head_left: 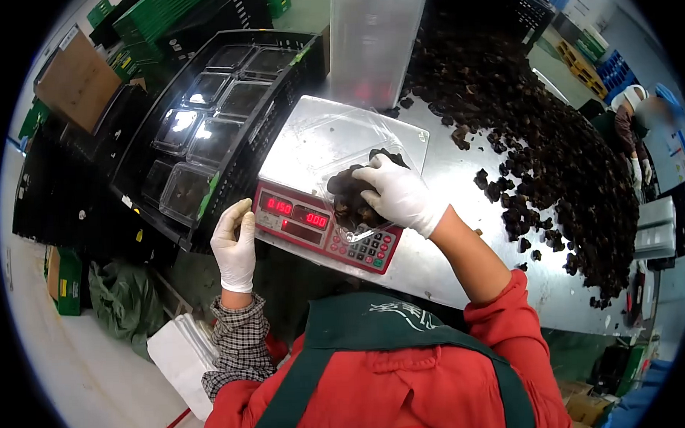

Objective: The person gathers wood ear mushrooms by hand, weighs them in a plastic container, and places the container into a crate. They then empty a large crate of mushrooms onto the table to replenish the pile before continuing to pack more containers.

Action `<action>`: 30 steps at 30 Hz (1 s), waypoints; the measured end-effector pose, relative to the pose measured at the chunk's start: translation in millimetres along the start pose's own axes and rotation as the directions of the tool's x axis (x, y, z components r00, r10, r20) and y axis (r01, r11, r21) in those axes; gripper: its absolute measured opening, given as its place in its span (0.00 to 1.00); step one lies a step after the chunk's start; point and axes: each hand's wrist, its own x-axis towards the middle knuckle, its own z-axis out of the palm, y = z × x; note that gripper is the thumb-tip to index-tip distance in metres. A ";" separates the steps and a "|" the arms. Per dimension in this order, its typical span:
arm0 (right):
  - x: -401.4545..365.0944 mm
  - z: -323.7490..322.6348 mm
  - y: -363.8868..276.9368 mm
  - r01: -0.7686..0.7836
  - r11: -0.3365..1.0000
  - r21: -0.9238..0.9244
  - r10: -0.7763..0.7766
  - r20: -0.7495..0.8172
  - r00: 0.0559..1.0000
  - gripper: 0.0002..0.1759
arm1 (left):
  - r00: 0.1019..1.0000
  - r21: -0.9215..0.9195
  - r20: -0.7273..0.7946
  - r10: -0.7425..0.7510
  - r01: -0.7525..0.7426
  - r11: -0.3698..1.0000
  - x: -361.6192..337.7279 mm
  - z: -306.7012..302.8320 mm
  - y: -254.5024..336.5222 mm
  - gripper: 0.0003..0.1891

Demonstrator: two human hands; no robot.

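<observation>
My right hand (402, 193), in a white glove, reaches over a clear plastic box (331, 177) and curls its fingers onto dark brown, mushroom-like clumps (346, 193) inside. This box sits at the front right of a scale's metal plate (299, 151), partly overhanging the keypad. Red digits on the scale's panel (294, 222) read 0.150 and 0.00. Beside the panel's left end is my left hand (234, 244), also gloved, with nothing in it and its thumb apart from the bent fingers.
A large heap of dark clumps (535, 124) covers the metal table's (449, 255) right side. To the left, a black crate (242, 153) holds several clear boxes (215, 139). Behind the scale stands a tall translucent stack (374, 43). Another person (634, 128) is at far right.
</observation>
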 end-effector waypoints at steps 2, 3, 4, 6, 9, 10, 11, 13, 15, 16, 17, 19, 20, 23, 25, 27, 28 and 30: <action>-4.6 -15.8 2.3 0.091 0.976 0.200 -0.061 -0.149 0.987 0.15 | 1.000 -0.001 -0.015 0.021 -0.021 1.000 3.1 -7.2 -5.0 0.11; -8.1 -32.8 5.0 0.151 0.969 0.198 -0.100 -0.244 0.964 0.15 | 1.000 -0.002 -0.021 0.020 -0.020 1.000 1.6 -10.9 -8.7 0.10; -16.0 -52.3 5.0 0.004 0.974 0.229 0.052 -0.242 0.969 0.13 | 0.998 -0.061 -0.039 -0.046 0.043 0.997 1.6 -13.8 -6.9 0.11; -28.4 -75.3 30.6 -0.122 0.965 0.231 0.189 -0.296 0.936 0.11 | 0.993 -0.112 -0.069 -0.091 0.083 0.990 4.0 -23.7 -15.4 0.11; -54.1 -72.9 84.3 -0.207 0.973 0.097 0.228 -0.363 0.903 0.09 | 0.990 -0.161 -0.102 -0.093 0.076 0.984 4.6 -28.4 -20.8 0.11; -62.9 -70.6 89.0 -0.230 0.970 0.077 0.242 -0.354 0.903 0.09 | 0.989 -0.180 -0.111 -0.095 0.074 0.981 4.9 -27.6 -21.8 0.11; -69.3 -66.3 93.6 -0.255 0.963 0.090 0.270 -0.339 0.901 0.09 | 0.992 -0.154 -0.096 -0.087 0.072 0.985 4.6 -24.6 -19.0 0.11; -78.3 -54.9 99.9 -0.300 0.945 0.128 0.325 -0.309 0.894 0.10 | 0.998 -0.029 -0.058 0.006 -0.008 1.000 5.7 -16.2 -11.0 0.10; -84.4 -48.9 106.1 -0.348 0.924 0.157 0.379 -0.272 0.884 0.10 | 0.993 0.107 -0.029 0.117 -0.114 0.988 7.6 -12.6 -1.4 0.10; -88.3 -47.0 112.1 -0.366 0.916 0.166 0.399 -0.266 0.878 0.10 | 0.983 0.152 -0.021 0.185 -0.180 0.972 9.5 -11.4 1.5 0.10; -93.1 -45.5 120.1 -0.383 0.912 0.149 0.410 -0.270 0.871 0.10 | 0.976 0.204 -0.027 0.218 -0.208 0.956 11.5 -11.9 6.6 0.11; -108.3 -41.9 139.5 -0.438 0.890 0.130 0.457 -0.258 0.851 0.11 | 0.965 0.241 -0.049 0.256 -0.237 0.941 13.6 -14.8 11.5 0.11; -120.0 -38.3 154.5 -0.451 0.887 0.103 0.461 -0.262 0.848 0.12 | 0.960 0.257 -0.058 0.275 -0.251 0.933 14.7 -14.8 12.4 0.11; -166.1 -19.1 198.9 -0.574 0.796 -0.194 0.559 -0.131 0.819 0.17 | 0.962 0.254 -0.069 0.264 -0.239 0.937 13.3 -13.4 10.6 0.11; -192.5 12.1 219.7 -0.611 0.761 -0.218 0.610 -0.080 0.789 0.14 | 0.966 0.262 -0.070 0.247 -0.221 0.939 10.9 -12.0 9.1 0.11; -200.2 25.0 229.5 -0.647 0.732 -0.215 0.654 -0.046 0.755 0.12 | 0.971 0.259 -0.047 0.233 -0.214 0.942 10.4 -7.7 5.4 0.11; -202.4 29.0 232.4 -0.685 0.688 -0.239 0.695 -0.055 0.717 0.11 | 0.976 0.271 -0.037 0.215 -0.197 0.942 10.8 -4.7 7.2 0.11; -202.2 30.9 240.9 -0.663 0.717 -0.213 0.657 -0.112 0.746 0.10 | 0.982 0.258 -0.038 0.185 -0.169 0.951 12.2 3.7 11.9 0.11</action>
